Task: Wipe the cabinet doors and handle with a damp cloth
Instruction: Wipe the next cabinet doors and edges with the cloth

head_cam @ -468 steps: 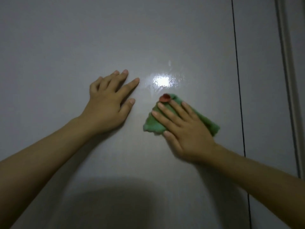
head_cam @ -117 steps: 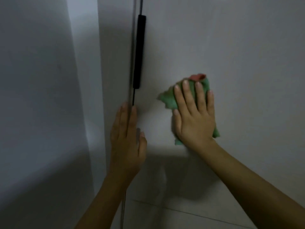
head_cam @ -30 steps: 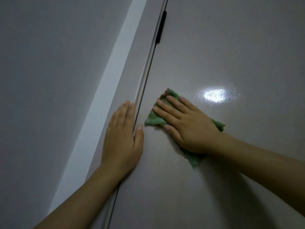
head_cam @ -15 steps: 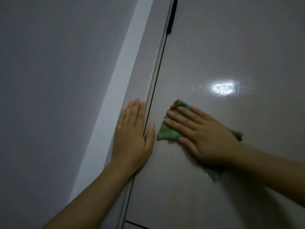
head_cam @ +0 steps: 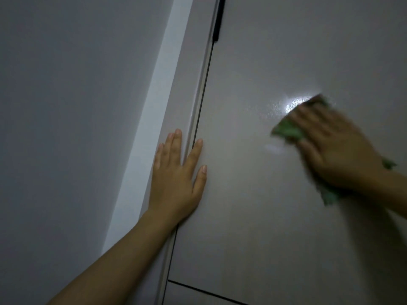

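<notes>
Two hands on cabinet door (head_cam: 275,205). My left hand (head_cam: 176,179) flat, fingers spread across door gap. My right hand (head_cam: 334,148), blurred, presses green cloth (head_cam: 287,130) flat w/ straight fingers, near glare spot.

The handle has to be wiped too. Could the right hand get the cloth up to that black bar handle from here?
Probably yes: the right hand presses the green cloth on bare door, nothing between it and the black bar handle.

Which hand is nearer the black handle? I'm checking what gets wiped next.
Left. The left hand lies flat below the black handle; the right hand is farther right.
</notes>
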Motion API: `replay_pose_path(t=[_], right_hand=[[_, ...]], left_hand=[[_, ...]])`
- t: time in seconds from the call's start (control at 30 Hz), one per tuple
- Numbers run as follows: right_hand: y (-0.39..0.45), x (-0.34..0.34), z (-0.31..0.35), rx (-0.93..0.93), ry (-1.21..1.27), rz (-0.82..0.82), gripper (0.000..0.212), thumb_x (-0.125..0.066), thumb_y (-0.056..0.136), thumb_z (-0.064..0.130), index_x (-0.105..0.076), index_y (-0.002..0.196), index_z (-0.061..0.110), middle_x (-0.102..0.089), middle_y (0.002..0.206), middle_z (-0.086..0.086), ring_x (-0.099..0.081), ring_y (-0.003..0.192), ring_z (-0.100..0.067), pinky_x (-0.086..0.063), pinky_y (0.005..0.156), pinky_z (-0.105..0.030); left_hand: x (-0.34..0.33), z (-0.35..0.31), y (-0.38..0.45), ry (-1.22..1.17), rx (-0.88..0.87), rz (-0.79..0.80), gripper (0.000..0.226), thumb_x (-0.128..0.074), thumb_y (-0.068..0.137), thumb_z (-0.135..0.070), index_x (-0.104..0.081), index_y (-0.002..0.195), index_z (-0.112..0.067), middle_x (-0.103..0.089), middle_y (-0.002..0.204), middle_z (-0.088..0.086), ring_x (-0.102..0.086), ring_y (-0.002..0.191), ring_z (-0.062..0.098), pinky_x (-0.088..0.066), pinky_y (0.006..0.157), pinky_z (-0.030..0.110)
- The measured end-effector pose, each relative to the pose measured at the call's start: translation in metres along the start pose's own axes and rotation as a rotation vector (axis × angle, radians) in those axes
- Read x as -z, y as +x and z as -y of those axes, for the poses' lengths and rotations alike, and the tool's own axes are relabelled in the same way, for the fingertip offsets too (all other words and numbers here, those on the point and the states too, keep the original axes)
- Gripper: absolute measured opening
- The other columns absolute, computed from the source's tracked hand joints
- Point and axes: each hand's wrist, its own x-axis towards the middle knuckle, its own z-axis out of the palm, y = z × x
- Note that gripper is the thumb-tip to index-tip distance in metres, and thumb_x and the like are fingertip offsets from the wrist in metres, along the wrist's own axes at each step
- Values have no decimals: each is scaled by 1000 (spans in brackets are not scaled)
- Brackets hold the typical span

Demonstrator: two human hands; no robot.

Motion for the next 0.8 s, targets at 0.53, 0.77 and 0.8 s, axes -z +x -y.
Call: replay_pose_path(t=[0.53, 0.77, 0.8], right_hand=[[-20, 16, -69, -433, 8, -19, 60, -20, 94, 41, -25, 149, 17, -23, 156, -6, -16, 145, -25, -5, 117, -37], [-89, 21, -29, -52, 9, 104, 56, -18, 98, 41, -22, 150, 19, -18, 157, -2, -9, 146, -22, -5, 119, -39], [-103, 24, -39, 51, -1, 130, 55, -20, 99, 39, -24, 149, 19, -20, 156, -1, -11, 146, -22, -8, 119, -40]], left_hand=[[-6, -119, 46, -222, 25, 90, 64, -22, 91, -47, -12, 152, -28, 0, 160, 5, 3, 147, 19, 8, 117, 36], [-22, -162, 49, -123, 8, 178, 72, -4, 81, -66, -2, 149, -42, 8, 160, 1, 15, 145, 24, 15, 114, 49], [-23, -163, 49, -107, 17, 181, 75, -3, 79, -68, -2, 149, -42, 8, 160, 2, 16, 145, 25, 16, 114, 49]])
